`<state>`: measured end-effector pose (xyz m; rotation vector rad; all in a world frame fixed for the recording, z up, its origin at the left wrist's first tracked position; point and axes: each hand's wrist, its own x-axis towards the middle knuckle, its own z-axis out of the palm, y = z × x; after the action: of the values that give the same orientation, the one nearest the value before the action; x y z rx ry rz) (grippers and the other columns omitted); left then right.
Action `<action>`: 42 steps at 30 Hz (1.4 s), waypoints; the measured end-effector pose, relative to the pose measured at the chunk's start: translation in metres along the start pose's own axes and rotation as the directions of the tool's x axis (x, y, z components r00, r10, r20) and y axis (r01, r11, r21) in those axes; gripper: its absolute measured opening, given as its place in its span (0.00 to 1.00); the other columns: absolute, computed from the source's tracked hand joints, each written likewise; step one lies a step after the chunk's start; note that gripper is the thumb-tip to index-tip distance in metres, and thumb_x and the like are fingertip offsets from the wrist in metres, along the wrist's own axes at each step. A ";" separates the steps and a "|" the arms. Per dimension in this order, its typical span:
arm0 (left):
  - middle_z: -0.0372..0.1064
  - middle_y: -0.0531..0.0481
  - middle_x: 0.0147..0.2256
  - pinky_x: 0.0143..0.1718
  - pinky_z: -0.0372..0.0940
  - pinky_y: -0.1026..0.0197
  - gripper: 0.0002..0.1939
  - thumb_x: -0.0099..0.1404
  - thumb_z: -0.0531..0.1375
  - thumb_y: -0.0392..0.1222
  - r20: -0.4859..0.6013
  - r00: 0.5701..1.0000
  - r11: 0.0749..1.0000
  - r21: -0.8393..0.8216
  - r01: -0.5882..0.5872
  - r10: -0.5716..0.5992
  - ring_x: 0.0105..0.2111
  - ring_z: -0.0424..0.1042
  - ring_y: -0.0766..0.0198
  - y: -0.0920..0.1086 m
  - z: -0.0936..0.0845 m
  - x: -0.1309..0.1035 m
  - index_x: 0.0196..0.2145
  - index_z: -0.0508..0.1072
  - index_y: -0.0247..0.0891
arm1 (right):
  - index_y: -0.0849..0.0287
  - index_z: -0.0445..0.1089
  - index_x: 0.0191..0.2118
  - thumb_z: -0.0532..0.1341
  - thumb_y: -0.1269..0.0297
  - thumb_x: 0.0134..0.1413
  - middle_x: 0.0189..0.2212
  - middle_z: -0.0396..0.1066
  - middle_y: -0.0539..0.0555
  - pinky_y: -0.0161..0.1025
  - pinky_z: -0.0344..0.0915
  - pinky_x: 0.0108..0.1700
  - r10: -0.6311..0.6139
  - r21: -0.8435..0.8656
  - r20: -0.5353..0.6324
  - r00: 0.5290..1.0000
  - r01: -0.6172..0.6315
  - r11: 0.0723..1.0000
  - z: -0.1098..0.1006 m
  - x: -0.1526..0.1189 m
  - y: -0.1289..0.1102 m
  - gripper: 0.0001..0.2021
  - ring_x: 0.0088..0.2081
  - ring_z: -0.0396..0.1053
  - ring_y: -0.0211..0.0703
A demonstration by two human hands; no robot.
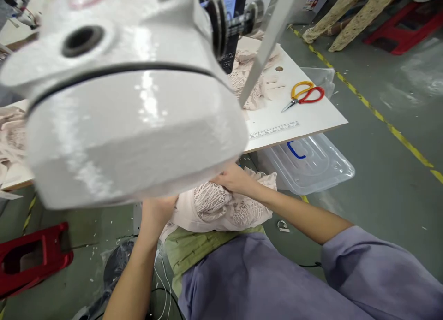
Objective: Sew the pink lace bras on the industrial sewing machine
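Observation:
A pale pink lace bra (211,202) with rounded cups lies in my lap, over a green cloth (194,248). My right hand (233,177) is closed on the bra's upper edge, its fingertips partly covered by the sewing machine. On the bra's left side rests my left hand (157,211), whose fingers are hidden beneath the machine head. The big white sewing machine head (138,126) fills the upper left and blocks the needle area from sight.
Scissors (304,96) with yellow and red handles and a clear ruler (273,130) lie on the white table (325,119), beside more lace pieces (247,75). Below stands a lidded clear plastic box (311,165). Red stools (34,257) stand on the floor.

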<state>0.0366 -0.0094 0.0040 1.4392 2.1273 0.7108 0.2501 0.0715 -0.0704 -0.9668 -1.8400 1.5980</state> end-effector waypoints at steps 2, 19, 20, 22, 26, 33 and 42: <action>0.50 0.56 0.14 0.22 0.52 0.64 0.19 0.55 0.61 0.46 -0.004 1.000 1.000 -0.013 -0.004 0.004 0.22 0.53 0.65 -0.001 -0.002 0.000 0.15 0.56 0.42 | 0.60 0.65 0.57 0.62 0.33 0.51 0.46 0.72 0.60 0.49 0.68 0.50 0.049 0.094 0.071 0.996 -0.055 0.994 0.006 -0.013 0.019 0.38 0.45 0.70 0.51; 0.40 0.59 0.18 0.22 0.41 0.63 0.27 0.59 0.61 0.51 0.026 0.996 0.994 -0.062 0.086 -0.085 0.21 0.43 0.71 -0.006 -0.003 -0.003 0.17 0.46 0.42 | 0.64 0.76 0.34 0.66 0.45 0.56 0.20 0.62 0.46 0.32 0.46 0.22 0.291 0.354 0.401 0.868 -0.440 0.825 -0.011 -0.089 0.046 0.22 0.19 0.50 0.29; 0.42 0.59 0.17 0.22 0.43 0.63 0.26 0.59 0.61 0.51 0.023 0.997 0.996 -0.053 0.074 -0.072 0.20 0.45 0.70 -0.007 -0.003 -0.003 0.16 0.49 0.42 | 0.64 0.77 0.34 0.65 0.45 0.58 0.19 0.59 0.45 0.33 0.43 0.22 0.270 0.326 0.401 0.875 -0.412 0.851 -0.014 -0.091 0.042 0.22 0.19 0.47 0.29; 0.55 0.57 0.18 0.24 0.51 0.65 0.19 0.62 0.59 0.49 0.005 1.000 0.999 -0.047 0.013 -0.013 0.21 0.55 0.69 -0.008 -0.003 -0.004 0.19 0.60 0.40 | 0.64 0.77 0.35 0.62 0.45 0.61 0.18 0.55 0.44 0.34 0.41 0.22 0.240 0.265 0.386 0.891 -0.356 0.896 -0.024 -0.094 0.031 0.22 0.19 0.45 0.30; 0.73 0.49 0.33 0.36 0.65 0.62 0.09 0.66 0.58 0.45 -0.208 0.963 0.984 0.099 -0.151 0.169 0.34 0.72 0.61 -0.009 -0.002 -0.022 0.37 0.72 0.38 | 0.63 0.75 0.37 0.58 0.46 0.65 0.20 0.53 0.44 0.34 0.43 0.24 0.185 0.117 0.364 0.913 -0.241 0.963 -0.043 -0.099 0.000 0.22 0.20 0.46 0.31; 0.68 0.32 0.57 0.60 0.64 0.48 0.31 0.64 0.63 0.41 -0.008 0.467 0.467 0.017 -0.884 0.884 0.61 0.65 0.49 0.038 0.014 -0.083 0.61 0.59 0.36 | 0.59 0.77 0.40 0.58 0.61 0.67 0.29 0.74 0.50 0.34 0.61 0.34 -0.110 -0.085 0.557 0.823 0.188 0.978 -0.046 -0.095 -0.060 0.12 0.31 0.69 0.37; 0.65 0.56 0.21 0.24 0.53 0.65 0.15 0.70 0.56 0.51 0.717 0.616 0.937 -0.166 -0.306 0.328 0.21 0.62 0.69 0.037 0.012 -0.061 0.33 0.75 0.39 | 0.58 0.69 0.50 0.54 0.64 0.67 0.27 0.75 0.50 0.37 0.56 0.28 0.082 -0.497 0.414 0.906 0.149 0.855 -0.023 -0.094 -0.099 0.11 0.25 0.68 0.40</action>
<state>0.0904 -0.0529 0.0243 1.7264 1.2325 0.1813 0.3079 0.0066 0.0374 -0.8259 -2.6744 1.3830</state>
